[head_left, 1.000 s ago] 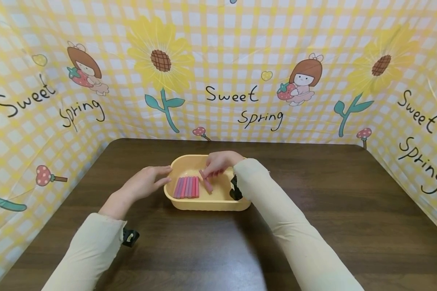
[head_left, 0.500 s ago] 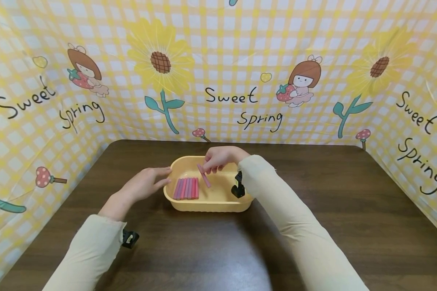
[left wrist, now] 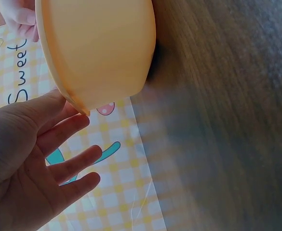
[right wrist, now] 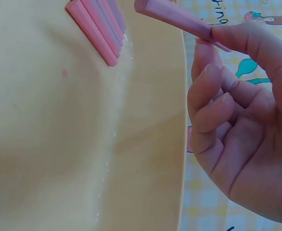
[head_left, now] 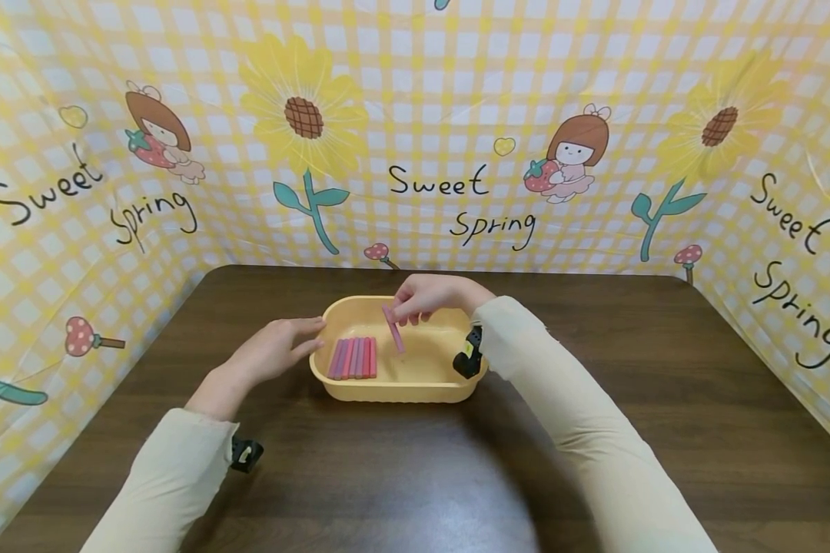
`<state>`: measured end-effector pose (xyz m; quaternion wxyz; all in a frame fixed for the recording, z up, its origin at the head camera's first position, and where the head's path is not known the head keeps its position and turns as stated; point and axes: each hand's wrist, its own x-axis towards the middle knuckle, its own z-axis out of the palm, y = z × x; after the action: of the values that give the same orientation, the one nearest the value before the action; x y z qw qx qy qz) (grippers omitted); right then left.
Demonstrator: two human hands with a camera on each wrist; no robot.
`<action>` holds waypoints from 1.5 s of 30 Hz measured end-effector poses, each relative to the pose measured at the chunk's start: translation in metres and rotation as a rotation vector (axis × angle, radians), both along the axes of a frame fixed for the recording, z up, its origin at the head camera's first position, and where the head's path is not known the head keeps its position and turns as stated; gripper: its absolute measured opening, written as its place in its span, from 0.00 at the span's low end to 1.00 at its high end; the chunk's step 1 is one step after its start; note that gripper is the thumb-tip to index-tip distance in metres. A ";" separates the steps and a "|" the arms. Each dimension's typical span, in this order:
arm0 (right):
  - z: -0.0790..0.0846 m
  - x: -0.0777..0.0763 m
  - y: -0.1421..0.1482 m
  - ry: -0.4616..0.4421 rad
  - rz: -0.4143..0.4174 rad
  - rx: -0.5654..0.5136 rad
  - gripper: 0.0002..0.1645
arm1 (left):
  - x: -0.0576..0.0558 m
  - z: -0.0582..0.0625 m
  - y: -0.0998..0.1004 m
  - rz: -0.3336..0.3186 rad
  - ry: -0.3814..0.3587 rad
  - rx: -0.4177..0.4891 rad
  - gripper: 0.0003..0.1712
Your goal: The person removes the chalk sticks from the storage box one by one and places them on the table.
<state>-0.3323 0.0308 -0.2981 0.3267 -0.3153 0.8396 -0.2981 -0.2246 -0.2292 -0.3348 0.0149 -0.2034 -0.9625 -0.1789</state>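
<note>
A pale yellow plastic tub (head_left: pixel 394 393) stands on the table. My left hand (head_left: pixel 277 346) holds its left end; in the left wrist view the thumb and forefinger pinch the rim (left wrist: pixel 85 111) while the other fingers spread free. Over the tub's far side, my right hand (head_left: pixel 427 296) pinches a mauve-pink stick (right wrist: pixel 174 18) near one end between thumb and forefinger. That stick slants down over the tub floor, its other fingers curled beside it in the right wrist view. Several pink and purple sticks (head_left: pixel 353 359) lie side by side in a row at the tub's left.
Dark wood-grain table (head_left: pixel 360 476) spreads around the tub. A yellow checked cloth (head_left: pixel 429 100) printed with flowers and lettering rises behind it and along both sides. Black wrist mounts (head_left: pixel 247 455) sit at both cuffs. A small pink speck (right wrist: pixel 64 73) lies on the tub floor.
My right hand has moved up and to the right with the stick, lifting it off the tub floor and turning it steeper. The left hand stays at the rim.
</note>
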 end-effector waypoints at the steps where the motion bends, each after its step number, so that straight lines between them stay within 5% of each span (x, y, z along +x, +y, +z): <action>1: 0.000 0.000 0.002 -0.010 -0.003 -0.015 0.17 | 0.000 0.000 0.000 0.001 0.000 0.001 0.25; 45: -0.009 0.014 0.101 -0.043 -0.202 -0.211 0.09 | -0.001 -0.003 -0.001 0.015 -0.020 0.017 0.25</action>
<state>-0.3180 0.1319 -0.3068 0.2776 -0.2553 0.8240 -0.4229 -0.2256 -0.2303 -0.3381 0.0084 -0.1943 -0.9626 -0.1888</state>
